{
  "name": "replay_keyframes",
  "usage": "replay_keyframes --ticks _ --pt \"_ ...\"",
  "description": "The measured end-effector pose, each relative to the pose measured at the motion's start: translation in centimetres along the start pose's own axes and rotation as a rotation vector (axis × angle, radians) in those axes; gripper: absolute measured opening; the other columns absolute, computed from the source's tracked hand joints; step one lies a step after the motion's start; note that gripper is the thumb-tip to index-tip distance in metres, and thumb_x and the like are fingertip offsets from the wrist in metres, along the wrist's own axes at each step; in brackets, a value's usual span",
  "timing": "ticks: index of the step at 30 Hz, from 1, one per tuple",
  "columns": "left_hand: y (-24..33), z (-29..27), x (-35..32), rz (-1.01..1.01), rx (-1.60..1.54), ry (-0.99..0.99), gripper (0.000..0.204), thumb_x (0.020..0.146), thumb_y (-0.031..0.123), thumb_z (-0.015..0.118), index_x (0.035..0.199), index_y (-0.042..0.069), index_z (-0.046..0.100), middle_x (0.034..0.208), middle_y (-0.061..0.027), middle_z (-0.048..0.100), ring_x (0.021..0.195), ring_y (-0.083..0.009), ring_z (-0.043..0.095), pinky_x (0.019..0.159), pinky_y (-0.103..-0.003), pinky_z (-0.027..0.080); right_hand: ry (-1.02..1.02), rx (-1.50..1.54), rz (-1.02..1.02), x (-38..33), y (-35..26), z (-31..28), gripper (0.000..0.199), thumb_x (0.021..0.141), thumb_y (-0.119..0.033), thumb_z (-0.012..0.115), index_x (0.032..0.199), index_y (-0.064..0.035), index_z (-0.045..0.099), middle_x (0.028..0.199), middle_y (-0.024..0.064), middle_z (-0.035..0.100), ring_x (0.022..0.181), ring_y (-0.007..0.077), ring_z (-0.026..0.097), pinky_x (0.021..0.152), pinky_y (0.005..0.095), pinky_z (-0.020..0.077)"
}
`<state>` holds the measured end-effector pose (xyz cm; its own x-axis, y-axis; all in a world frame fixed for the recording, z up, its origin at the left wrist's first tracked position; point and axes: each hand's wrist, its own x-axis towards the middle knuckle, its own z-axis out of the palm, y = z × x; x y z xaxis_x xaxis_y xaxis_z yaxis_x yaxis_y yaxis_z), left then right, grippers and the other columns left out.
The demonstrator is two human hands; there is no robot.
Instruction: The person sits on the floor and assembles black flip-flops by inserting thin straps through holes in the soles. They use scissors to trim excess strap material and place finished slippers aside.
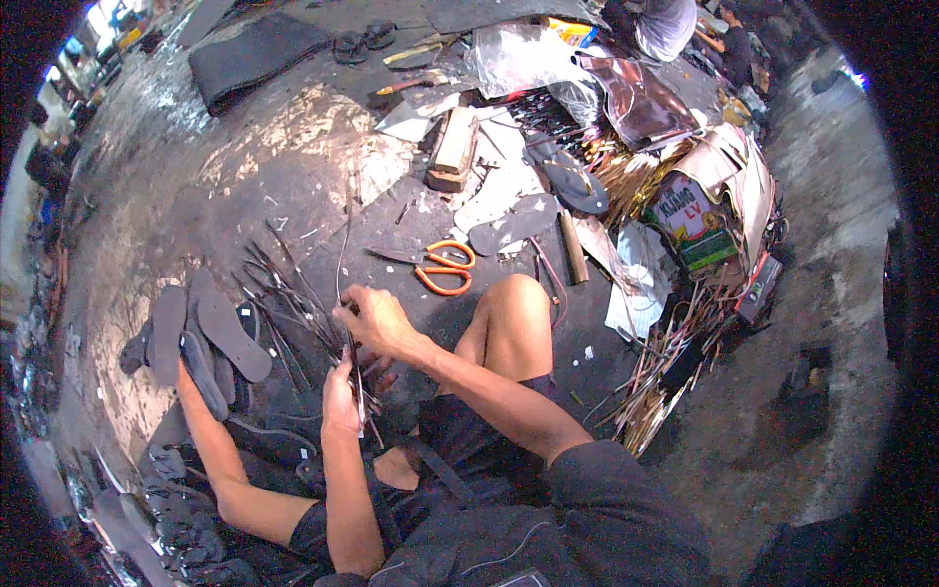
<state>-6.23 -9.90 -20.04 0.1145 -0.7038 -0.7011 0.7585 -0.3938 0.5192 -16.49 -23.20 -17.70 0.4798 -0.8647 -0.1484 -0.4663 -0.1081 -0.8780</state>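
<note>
- The right hand (pixel 375 318) is pinching the upper part of a long thin dark strip (pixel 345 293), fingers closed around it, just above the left hand.
- The left hand (pixel 341 399) is gripping the strip's lower part, fingers curled shut on it, close to the person's lap.
- The strip is running upright between the two hands, its free end rising toward the orange-handled scissors (pixel 440 268); whether the left hand is also holding a small tool, I cannot tell.
- A fan of similar thin strips (pixel 284 293) is lying on the floor just beside the hands, and a stack of dark sandal soles (pixel 201 338) is sitting further to the left.
- More sole cut-outs (pixel 514 223) and a wooden block (pixel 454 147) are lying beyond the bent knee (pixel 514 313).
- To do this well, I judge the hands should be keeping the strip taut and straight, with the pinch near the worked spot so it is not twisting.
- Keeping the loose end clear of the strips on the floor should be preventing tangles.
</note>
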Motion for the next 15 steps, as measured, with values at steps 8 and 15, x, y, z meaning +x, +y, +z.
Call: replay_keyframes --ticks 8,15 --pt "2.4 0.6 1.3 0.217 -0.322 -0.029 0.043 0.112 0.043 0.051 0.133 0.006 0.060 0.082 0.0061 0.049 0.066 -0.0069 0.047 0.063 -0.024 0.041 0.334 0.132 -0.389 -9.5 -1.8 -1.6 0.053 0.099 -0.037 0.067 0.139 -0.0027 0.059 0.139 0.0198 0.064 0.127 0.0389 0.061 0.105 0.0507 0.0487" --pt "0.5 3.6 -1.3 0.082 -0.347 -0.118 0.021 0.109 0.030 0.058 0.113 0.011 0.067 0.097 0.0004 0.069 0.090 -0.0143 0.069 0.078 -0.031 0.059 0.260 -0.075 -0.485 -8.2 -1.3 -0.3 0.055 0.097 -0.035 0.065 0.141 -0.0041 0.054 0.143 0.0181 0.056 0.136 0.0391 0.049 0.113 0.0526 0.0386"
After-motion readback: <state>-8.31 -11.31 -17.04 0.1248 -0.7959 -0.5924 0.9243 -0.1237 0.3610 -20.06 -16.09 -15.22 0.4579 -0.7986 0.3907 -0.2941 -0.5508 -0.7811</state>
